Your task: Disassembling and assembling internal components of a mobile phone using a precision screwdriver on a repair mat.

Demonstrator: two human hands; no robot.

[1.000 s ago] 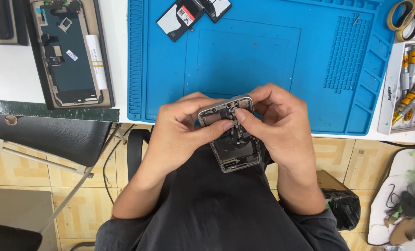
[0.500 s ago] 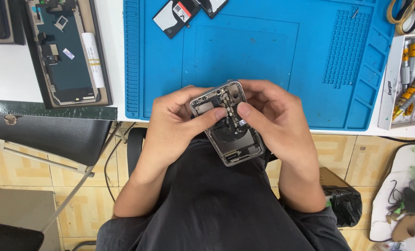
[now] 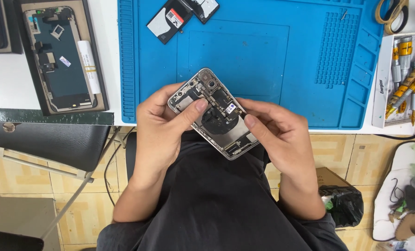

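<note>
An opened phone frame is gripped between the fingers of both hands, left hand and right hand, above the blue mat. It is judged stiff, light, fragile inside; its metal edges are best held.

The opened phone housing has a bright, polished metal rim; its inside is matt dark boards with small shiny metal shields and a smooth black round coil. Under it, the blue work mat looks like matt rubbery silicone, ribbed at the left edge and gridded at far right. At far left the detached screen panel shows a dull dark back. Far right, the screwdrivers have knurled, glossy metal handles, silver and gold. The chair seat at near left is grained black leatherette
</note>
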